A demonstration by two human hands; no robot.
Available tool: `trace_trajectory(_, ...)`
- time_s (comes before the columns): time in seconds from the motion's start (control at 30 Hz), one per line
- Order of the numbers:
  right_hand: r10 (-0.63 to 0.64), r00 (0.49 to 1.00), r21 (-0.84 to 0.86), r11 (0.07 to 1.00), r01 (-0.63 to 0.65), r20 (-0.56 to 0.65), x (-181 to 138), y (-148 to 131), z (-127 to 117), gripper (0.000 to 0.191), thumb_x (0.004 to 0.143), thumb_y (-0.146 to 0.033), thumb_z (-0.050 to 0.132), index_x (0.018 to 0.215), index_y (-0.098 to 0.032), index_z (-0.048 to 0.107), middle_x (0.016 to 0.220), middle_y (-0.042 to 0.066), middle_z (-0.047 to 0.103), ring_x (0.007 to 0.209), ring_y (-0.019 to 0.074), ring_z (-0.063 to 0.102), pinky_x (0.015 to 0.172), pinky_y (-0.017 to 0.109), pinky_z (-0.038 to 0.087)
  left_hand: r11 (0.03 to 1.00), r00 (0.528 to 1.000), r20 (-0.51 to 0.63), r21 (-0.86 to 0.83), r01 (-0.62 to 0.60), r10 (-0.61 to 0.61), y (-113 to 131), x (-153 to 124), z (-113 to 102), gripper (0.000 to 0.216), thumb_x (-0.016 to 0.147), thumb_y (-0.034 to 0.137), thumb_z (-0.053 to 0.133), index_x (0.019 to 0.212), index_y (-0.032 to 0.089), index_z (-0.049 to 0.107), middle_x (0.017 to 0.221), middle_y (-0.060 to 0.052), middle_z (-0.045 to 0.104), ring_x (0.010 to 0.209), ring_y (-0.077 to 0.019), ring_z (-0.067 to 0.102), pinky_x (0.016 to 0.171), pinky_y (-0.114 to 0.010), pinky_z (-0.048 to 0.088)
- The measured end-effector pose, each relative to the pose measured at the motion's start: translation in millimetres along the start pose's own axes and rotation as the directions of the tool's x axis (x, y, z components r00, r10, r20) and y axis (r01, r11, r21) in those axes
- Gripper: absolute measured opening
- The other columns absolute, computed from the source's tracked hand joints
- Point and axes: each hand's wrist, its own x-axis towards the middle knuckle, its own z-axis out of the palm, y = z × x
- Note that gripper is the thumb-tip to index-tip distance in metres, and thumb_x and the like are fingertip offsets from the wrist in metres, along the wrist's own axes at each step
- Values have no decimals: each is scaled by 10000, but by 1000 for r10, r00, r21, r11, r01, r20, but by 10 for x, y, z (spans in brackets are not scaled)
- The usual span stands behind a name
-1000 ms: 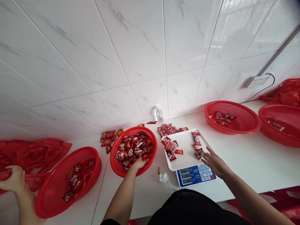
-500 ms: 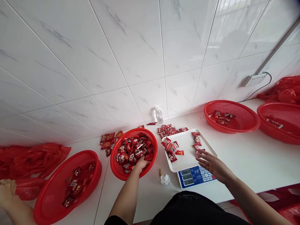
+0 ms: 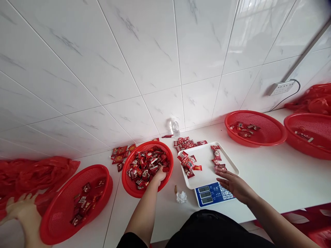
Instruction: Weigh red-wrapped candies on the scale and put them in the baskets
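My left hand [image 3: 160, 175] is at the near right side of a red mesh basket [image 3: 126, 183] filled with small wrapped snack packets [image 3: 145, 174]. Its fingers are closed on a red snack packet [image 3: 166, 169]. Over the front right edge of a white weighing tray [image 3: 204, 181], my right hand [image 3: 234, 184] is spread with nothing in it. Red packets lie in two groups on the tray, left and right, the right group close to my fingertips. Beneath it shows the blue panel of a digital scale [image 3: 207, 194], its keypad partly covered by my right hand.
Another person's hand [image 3: 23, 210] is beside a tilted red basket [image 3: 49, 234] and red plastic bags [image 3: 38, 172] at left. Loose packets [image 3: 184, 143], a clear bottle [image 3: 175, 128] and crumpled tissue [image 3: 181, 197] lie around. Two red baskets [image 3: 280, 132] [image 3: 297, 146] stand at right.
My left hand has lifted slightly inside the basket, and a red packet now shows in its fingers. My right hand hardly moves. The other person's hand has moved right, toward the left basket.
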Motion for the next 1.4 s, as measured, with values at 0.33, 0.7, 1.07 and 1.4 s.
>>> trace_trajectory(0.33,32,999,-15,999,-32,37,-10,-20,-16,385,676,-315,745,1034,-251,619,1099,54,648,847,171,643,663,237,536,977,998,-48,-208,-54,45,-11,-324,-243,510,658,151,610,1131,247,445,761,-15,626,647,-140,598,581,-247,468)
trace_trajectory(0.7,122,906,13,990,-139,405,-206,177,331,471,779,-450,616,1197,-262,507,1232,104,550,1078,246,565,901,428,451,893,850,289,-242,-379,440,740,-1474,299,449,639,224,697,1066,237,560,1017,-46,622,829,-155,578,729,-271,450)
trace_trajectory(1.07,80,826,332,891,-310,558,-158,230,170,334,885,-473,434,1064,-233,582,985,32,681,868,196,643,814,415,499,561,601,542,263,-785,587,921,-1581,1482,637,734,180,543,1334,271,351,1105,-54,586,986,-201,555,855,-317,427)
trace_trajectory(1.4,3,961,383,917,-114,277,143,-75,-106,180,829,-355,574,956,-231,600,867,-10,716,826,152,671,782,307,536,490,514,534,202,-848,671,1117,-1762,1531,802,770,222,543,1438,256,100,1464,-60,268,1306,-220,307,1071,-374,274)
